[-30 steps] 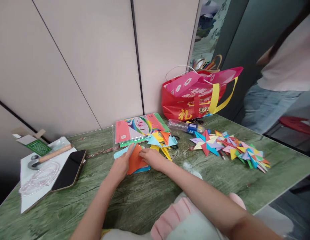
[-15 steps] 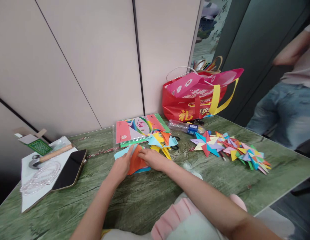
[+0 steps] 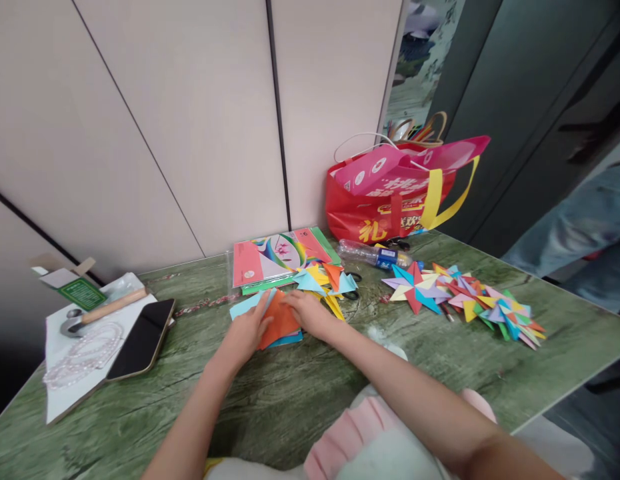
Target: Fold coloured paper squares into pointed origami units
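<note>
A sheet of orange origami paper [image 3: 283, 321] lies in front of me on the green marbled table, over light blue sheets [image 3: 243, 305]. My left hand [image 3: 249, 330] holds down its left edge, index finger stretched along it and thumb on the orange side. At the upper right edge, my right hand [image 3: 310, 315] has its fingers bent onto the same sheet; the fingertips are partly hidden. Just behind my right hand lie folded yellow, blue and orange paper pieces [image 3: 326, 280], with black scissor handles [image 3: 356, 280] partly under them.
A pack of coloured paper [image 3: 270, 263] lies by the wall. Behind stand a red bag [image 3: 385, 200] and a lying plastic bottle [image 3: 363, 253]. Folded paper stars [image 3: 415, 287] spread rightward. A phone [image 3: 140, 340], hammer [image 3: 107, 307] and beads [image 3: 87, 353] lie left.
My right hand has shifted slightly right and up along the orange paper, and more of the sheet shows between my hands. The person at the right has moved mostly out of view.
</note>
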The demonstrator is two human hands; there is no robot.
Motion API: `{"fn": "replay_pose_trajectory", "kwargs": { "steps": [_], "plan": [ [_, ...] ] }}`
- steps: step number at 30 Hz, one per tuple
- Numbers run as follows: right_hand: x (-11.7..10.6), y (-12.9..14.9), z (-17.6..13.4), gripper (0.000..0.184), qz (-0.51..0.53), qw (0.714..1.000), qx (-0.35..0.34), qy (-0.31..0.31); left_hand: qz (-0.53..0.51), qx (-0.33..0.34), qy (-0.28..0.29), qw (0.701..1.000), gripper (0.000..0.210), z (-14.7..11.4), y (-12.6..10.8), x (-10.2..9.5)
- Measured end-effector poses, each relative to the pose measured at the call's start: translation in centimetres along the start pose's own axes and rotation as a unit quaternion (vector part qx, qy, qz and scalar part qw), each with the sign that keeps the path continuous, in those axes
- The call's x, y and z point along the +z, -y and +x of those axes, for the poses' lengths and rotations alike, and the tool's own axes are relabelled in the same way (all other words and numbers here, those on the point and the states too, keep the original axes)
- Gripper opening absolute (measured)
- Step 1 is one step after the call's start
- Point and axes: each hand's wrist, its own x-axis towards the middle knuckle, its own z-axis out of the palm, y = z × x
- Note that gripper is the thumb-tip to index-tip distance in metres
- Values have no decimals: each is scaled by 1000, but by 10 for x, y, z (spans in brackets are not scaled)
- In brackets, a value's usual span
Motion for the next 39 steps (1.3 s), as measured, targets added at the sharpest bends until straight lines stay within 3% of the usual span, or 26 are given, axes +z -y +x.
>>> {"fn": "replay_pose_trajectory", "kwargs": {
  "steps": [8,18,24,31,39],
  "plan": [
    [6,-10,5,35,162,967,181,-83,-36,9,28,999,78,0,0,-3],
    [10,-13,4,32,274,928,245,-68,-20,12,27,999,70,-1,0,-3],
    [11,-11,5,27,263,946,177,-67,-21,25,28,999,65,-2,-2,-7],
    [5,-2,1,36,150,986,46,-48,-26,20,20,999,61,-2,-1,-7],
    [-5,4,1,12,13,998,-63,5,-18,43,1,999,61,-2,-2,-9]
  ]
}}
